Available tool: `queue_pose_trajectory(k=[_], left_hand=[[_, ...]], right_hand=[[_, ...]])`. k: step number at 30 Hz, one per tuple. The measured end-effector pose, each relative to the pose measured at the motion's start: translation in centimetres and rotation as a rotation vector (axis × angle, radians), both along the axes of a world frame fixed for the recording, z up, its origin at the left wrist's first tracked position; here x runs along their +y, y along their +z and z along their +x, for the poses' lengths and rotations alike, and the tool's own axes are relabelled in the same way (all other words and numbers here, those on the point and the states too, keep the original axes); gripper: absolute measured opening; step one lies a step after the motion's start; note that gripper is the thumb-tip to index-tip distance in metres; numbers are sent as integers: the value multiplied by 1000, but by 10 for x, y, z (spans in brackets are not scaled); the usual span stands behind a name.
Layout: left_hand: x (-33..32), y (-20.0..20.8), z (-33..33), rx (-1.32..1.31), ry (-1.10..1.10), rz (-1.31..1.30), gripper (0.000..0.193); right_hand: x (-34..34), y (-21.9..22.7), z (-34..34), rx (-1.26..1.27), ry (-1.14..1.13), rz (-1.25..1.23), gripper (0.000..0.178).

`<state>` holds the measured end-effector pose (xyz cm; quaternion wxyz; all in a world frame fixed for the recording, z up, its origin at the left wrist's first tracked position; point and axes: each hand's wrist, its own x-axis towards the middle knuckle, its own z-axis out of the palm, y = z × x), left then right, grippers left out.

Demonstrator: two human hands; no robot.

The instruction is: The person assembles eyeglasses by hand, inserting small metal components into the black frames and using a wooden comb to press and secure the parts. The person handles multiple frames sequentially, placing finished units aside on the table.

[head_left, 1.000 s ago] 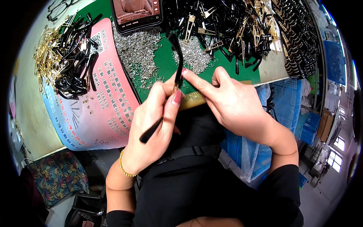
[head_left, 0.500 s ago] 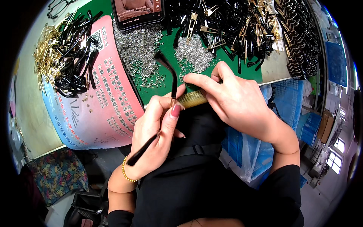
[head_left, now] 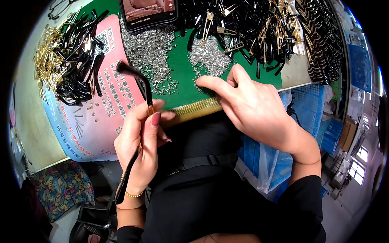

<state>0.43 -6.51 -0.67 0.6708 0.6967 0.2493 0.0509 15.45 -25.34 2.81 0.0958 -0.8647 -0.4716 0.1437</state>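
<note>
My left hand [head_left: 139, 139] is closed, thumb against fingers, off the table's front edge. It grips black eyeglass temples [head_left: 146, 87] with gold metal parts. One curved black length rises above the thumb and another runs down past the wrist; the palm hides whether they join. My right hand [head_left: 255, 103] rests at the table edge, its index finger stretched to the near rim of a pile of small silver pins [head_left: 208, 56]. The other fingers are bent and the thumb is hidden. A second, larger silver pile [head_left: 148, 56] lies to the left.
A phone [head_left: 149, 14] stands at the back. Black temples with gold ends heap up at the left [head_left: 77, 77] and back right [head_left: 259, 32]. A pink and blue printed sheet [head_left: 89, 129] covers the left side of the green mat [head_left: 186, 95]. Blue crates [head_left: 259, 162] stand below at right.
My left hand has moved left with the temples, away from the right hand, baring more of the yellow table edge. My right hand stays almost where it was.
</note>
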Motion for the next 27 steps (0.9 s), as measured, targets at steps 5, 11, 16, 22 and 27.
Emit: queue_pose_trajectory(k=[5, 11, 16, 22, 27], left_hand=[[7, -1, 9, 26, -33, -57, 26], [8, -8, 6, -16, -18, -16, 24], [7, -10, 8, -41, -24, 11, 25], [7, -29, 9, -303, -101, 791, 32], [7, -34, 12, -413, -155, 933, 36]], right_hand=[[11, 14, 6, 200, 38, -83, 45], [45, 40, 4, 1408, -370, -2, 44], [50, 41, 3, 1455, -432, 53, 45], [46, 40, 7, 1344, -374, 13, 47], [33, 33, 7, 1542, -420, 53, 48]])
